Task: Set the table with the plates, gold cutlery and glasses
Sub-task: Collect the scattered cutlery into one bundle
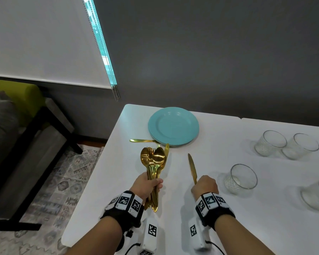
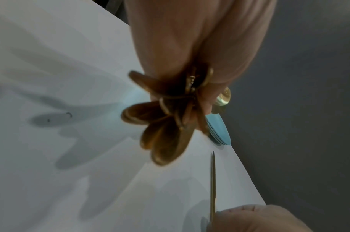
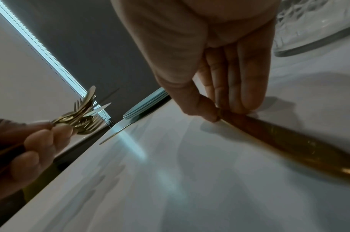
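The slim gold metal table knife (image 1: 192, 167) lay flat on the white table (image 1: 219, 208), blade pointing away, between the stack of round turquoise plates (image 1: 173, 126) and the nearest clear glass tumbler (image 1: 241, 178). The right hand (image 1: 204, 185) pinched its handle end between thumb and fingertips (image 3: 247, 100), the knife pressed to the surface. The left hand (image 1: 147, 184) was closed around a bundle of gold spoons, forks and knives (image 1: 155, 162), heads fanned upward above the table edge. One more gold utensil (image 1: 142, 140) lay beside the plates, touching their rim. Three further tumblers stood to the right, well apart from the plates. The cutlery appeared stiff, smooth and probably slippery; a hold near the handle's middle would likely balance best. The glasses seemed fragile and best taken by the wall.
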`<state>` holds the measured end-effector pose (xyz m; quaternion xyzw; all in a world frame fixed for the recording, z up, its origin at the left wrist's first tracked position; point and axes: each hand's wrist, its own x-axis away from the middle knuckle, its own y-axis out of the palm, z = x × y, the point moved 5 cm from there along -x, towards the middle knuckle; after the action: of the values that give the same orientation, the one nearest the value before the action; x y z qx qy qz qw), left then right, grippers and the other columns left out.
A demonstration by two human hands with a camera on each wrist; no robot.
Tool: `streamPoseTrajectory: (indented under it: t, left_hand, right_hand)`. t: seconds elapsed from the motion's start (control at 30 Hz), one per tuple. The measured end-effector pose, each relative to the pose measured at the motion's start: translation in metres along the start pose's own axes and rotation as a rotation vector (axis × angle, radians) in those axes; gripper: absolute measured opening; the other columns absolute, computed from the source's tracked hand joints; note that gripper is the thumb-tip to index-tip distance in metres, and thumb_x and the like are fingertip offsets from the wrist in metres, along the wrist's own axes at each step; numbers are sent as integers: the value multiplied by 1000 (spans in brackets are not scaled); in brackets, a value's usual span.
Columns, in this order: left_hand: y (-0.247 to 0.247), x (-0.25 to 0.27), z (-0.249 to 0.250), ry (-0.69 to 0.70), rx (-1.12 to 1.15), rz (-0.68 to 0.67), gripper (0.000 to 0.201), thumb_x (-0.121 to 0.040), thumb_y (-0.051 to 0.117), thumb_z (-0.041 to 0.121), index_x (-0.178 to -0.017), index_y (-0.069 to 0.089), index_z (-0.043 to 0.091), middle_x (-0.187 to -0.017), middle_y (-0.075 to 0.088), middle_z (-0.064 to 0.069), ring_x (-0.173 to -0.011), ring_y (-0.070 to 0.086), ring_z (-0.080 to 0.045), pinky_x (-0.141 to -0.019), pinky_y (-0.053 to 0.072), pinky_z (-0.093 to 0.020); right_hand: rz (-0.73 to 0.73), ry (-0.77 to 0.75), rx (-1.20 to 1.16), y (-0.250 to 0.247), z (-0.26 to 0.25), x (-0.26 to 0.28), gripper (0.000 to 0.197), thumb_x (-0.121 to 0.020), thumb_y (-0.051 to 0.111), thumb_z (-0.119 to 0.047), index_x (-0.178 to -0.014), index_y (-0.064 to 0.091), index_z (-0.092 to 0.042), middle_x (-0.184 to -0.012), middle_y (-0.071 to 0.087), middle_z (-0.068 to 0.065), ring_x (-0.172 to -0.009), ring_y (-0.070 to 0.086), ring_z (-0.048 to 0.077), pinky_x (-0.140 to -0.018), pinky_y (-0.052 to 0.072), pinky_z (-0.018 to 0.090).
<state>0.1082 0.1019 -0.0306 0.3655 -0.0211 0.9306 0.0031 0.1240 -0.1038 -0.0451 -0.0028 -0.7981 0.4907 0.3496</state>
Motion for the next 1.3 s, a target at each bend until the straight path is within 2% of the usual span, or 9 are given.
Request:
streamPoseTrajectory:
  t: [0.17,0.3,0.5,0.7,0.8,0.9,1.1,1.2,1.3]
  left_hand:
    - [-2,4,1,11,59,-3,4,-91,54,3,-93,57,3,-76,62,-11,-70,59,-19,-82,53,-34]
    - [-4,6,2,18,69,6,3,-92,52,3,-93,53,6,-74,59,-10,-67,57,-18,-71,52,-30]
    - [-10,8,1,14,-51,34,5,-90,55,7,-86,58,9,-78,64,-12,-77,62,-29,-92,51,-52]
    - [-20,5,2,47,-43,-8,13,-89,56,9,-99,65,9,-97,71,-20,-92,69,-37,-90,52,-53]
    - [-28,-6,-4,36,-23,-42,24,-89,53,6,-112,61,4,-106,70,-21,-95,68,-39,-90,51,-56]
    - [-34,-6,5,38,-56,-19,18,-92,49,4,-106,61,4,-101,70,-21,-92,69,-37,-89,53,-53]
    - [-45,-10,15,1,-27,-12,16,-95,43,0,-96,54,12,-82,65,-10,-71,65,-21,-80,55,-40]
    - [-57,-18,18,14,15,65,15,-96,42,1,-104,48,13,-87,62,-8,-73,62,-19,-70,55,-32]
    - [-72,-25,22,25,56,150,15,-96,41,1,-107,45,9,-85,59,-8,-72,60,-18,-73,54,-34]
  right_hand:
    - [-66,76,-153,5,4,12,30,-81,63,-15,-57,46,-11,-62,51,0,-66,56,17,-41,37,17]
    - [-270,26,-494,21,-18,25,4,-75,63,-5,-72,64,-3,-71,67,10,-68,68,25,-74,61,39]
    - [-442,-48,-763,26,-65,42,9,-78,63,6,-78,63,-3,-67,69,13,-60,69,24,-73,61,41]
    - [-485,-123,-675,34,-91,47,11,-83,66,0,-78,60,-8,-71,65,10,-56,63,18,-62,59,28]
    - [-531,-149,-592,37,-100,48,16,-86,61,4,-75,59,-7,-71,63,10,-58,63,18,-70,59,33]
    - [-535,-196,-474,38,-110,45,16,-85,62,3,-74,61,-8,-69,65,9,-56,63,17,-70,58,36]
    - [-476,-385,-169,30,-135,25,14,-76,76,-15,-90,75,-14,-75,66,-4,-57,53,8,-49,46,18]
    - [-422,-451,-93,16,-154,6,19,-84,67,-19,-102,72,-17,-94,67,-3,-69,57,11,-58,50,20]
    - [-225,-546,153,10,-178,-18,20,-89,52,-14,-103,67,-12,-103,65,4,-96,58,21,-86,49,29]
